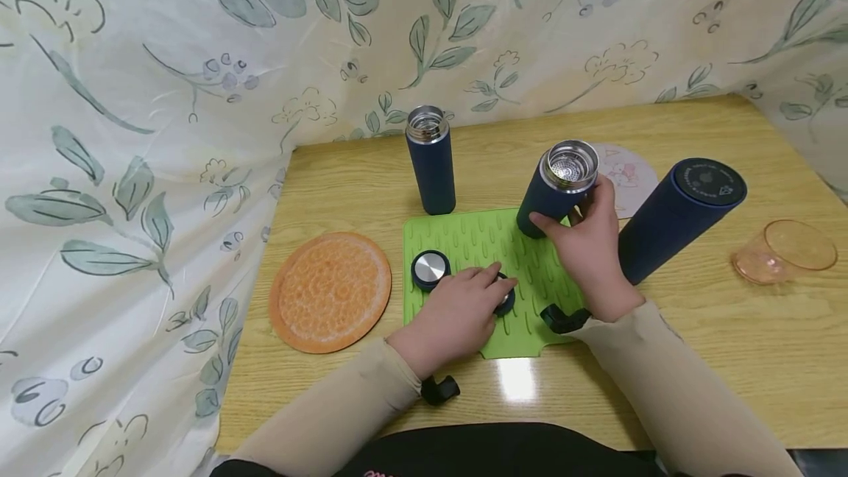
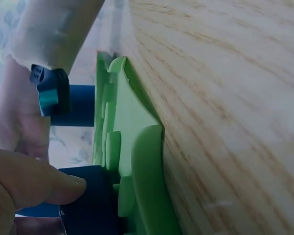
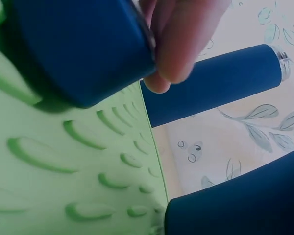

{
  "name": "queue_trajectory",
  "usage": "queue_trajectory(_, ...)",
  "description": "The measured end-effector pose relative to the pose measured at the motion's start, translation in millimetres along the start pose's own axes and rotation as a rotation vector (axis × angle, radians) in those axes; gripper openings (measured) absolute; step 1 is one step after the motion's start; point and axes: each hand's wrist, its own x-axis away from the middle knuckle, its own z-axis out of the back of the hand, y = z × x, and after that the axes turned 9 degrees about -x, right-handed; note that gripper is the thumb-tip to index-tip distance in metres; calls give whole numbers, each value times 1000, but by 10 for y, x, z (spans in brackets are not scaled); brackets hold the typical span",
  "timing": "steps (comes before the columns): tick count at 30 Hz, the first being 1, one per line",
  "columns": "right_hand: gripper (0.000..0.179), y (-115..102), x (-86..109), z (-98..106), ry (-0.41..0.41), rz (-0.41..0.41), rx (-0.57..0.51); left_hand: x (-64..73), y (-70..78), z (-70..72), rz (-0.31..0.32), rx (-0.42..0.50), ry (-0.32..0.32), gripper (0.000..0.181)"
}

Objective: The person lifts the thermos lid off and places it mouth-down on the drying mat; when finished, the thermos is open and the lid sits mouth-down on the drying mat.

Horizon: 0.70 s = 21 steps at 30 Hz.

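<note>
My left hand (image 1: 457, 315) grips a dark blue bottle lid (image 1: 506, 302) on the green ridged mat (image 1: 520, 341); the hand hides much of it. In the left wrist view the thumb (image 2: 71, 188) presses against the lid's side (image 2: 90, 208). A dark blue thermos bottle (image 1: 550, 193), uncapped with a steel mouth facing up, stands at the mat's far right part, and my right hand (image 1: 586, 249) holds it from the right. A second lid (image 1: 430, 269), silver-topped, lies on the mat left of my left hand.
Another uncapped blue bottle (image 1: 430, 168) stands behind the mat. Right of my right hand is a blue bottle (image 1: 669, 227) with its black base up. An orange round placemat (image 1: 331, 293) lies left, a pink cartoon mat (image 1: 626, 175) behind, an amber glass (image 1: 782, 252) far right.
</note>
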Motion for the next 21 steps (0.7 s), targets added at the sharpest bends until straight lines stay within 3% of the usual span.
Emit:
queue_trajectory(9, 95, 67, -205, -155, 52, -17, -98, 161, -62, 43, 20, 53, 92, 57)
queue_trajectory(12, 93, 100, -303, -208, 65, -31, -100, 290, -115, 109, 37, 100, 173, 54)
queue_trajectory(18, 93, 175, -471, -273, 92, -44, -111, 617, -286, 195, 51, 187, 405, 41)
queue_trajectory(21, 93, 201, -545, -298, 90, -36, -111, 792, -410, 202, 92, 218, 470, 39)
